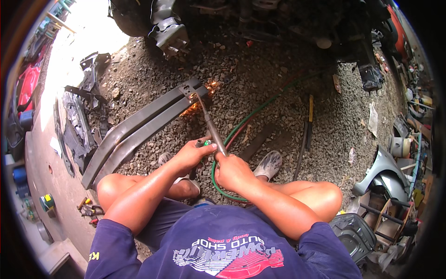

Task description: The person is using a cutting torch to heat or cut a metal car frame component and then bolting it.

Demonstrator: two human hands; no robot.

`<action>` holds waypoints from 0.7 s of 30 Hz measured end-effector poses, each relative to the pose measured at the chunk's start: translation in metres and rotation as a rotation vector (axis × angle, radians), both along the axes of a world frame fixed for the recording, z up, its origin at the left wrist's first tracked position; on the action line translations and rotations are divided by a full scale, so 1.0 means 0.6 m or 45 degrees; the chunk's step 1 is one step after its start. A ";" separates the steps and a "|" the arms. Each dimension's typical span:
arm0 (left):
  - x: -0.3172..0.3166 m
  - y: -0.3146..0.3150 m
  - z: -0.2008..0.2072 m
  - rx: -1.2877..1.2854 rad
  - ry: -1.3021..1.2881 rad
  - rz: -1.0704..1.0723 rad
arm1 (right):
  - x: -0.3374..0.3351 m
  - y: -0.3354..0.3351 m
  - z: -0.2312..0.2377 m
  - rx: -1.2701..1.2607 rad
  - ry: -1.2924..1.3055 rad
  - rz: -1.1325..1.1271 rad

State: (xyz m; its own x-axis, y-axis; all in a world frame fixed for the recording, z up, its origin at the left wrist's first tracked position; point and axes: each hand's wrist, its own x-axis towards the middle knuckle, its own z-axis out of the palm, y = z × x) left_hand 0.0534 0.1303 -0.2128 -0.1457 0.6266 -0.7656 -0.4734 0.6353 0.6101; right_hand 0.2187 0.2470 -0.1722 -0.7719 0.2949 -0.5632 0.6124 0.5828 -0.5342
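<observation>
My right hand is wrapped round the handle of a gas torch, whose thin bent tip points away from me. My left hand is closed at the torch's side, its thumb by a green valve knob; some of its fingers are hidden. The tip meets the far end of a long grey metal bumper beam, at a flat plate with holes. Orange sparks and glow show at that end and below it. The beam has two parallel bars and lies slantwise on the gravel, its near end by my left knee.
A green hose with a red one curves across the gravel to my right. A yellow-and-black handled tool lies farther right. Dark scrap parts lie left, a vehicle's underside looms ahead, and a silver fender stands right.
</observation>
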 end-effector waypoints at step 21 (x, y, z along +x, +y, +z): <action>-0.002 -0.002 -0.010 -0.006 -0.003 -0.007 | 0.000 -0.002 -0.008 0.036 0.018 0.006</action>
